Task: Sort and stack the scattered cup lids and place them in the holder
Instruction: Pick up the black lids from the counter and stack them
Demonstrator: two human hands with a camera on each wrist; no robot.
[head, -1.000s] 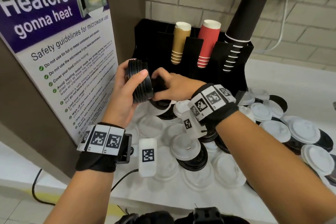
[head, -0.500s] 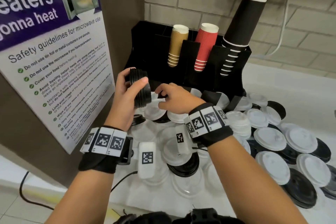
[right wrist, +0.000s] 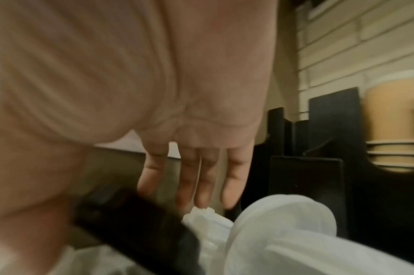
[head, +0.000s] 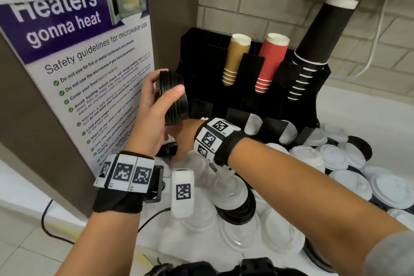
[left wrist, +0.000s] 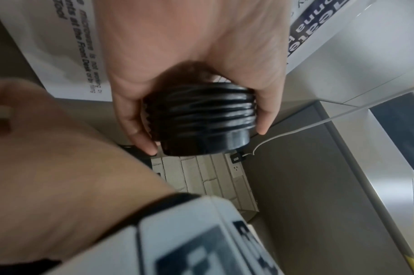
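Note:
My left hand (head: 156,105) grips a stack of several black lids (head: 173,96) on edge, in front of the black holder (head: 313,101); in the left wrist view thumb and fingers curl round the stack (left wrist: 199,119). My right hand (head: 181,139) reaches down beneath the left one towards the counter by the holder's left foot. The right wrist view is blurred: the fingers (right wrist: 201,186) are straight and point down at a single black lid (right wrist: 130,227) lying beside white lids (right wrist: 283,232). I cannot tell whether they touch it.
The holder carries tan cups (head: 235,60), red cups (head: 271,60) and tall black cups (head: 318,40). White lids (head: 349,181) and black lids (head: 237,210) lie scattered over the counter to the right and front. A safety poster (head: 89,74) stands close on the left.
My right hand has left the held stack and dropped down and left, under my left hand, to the counter. The left hand keeps the stack raised.

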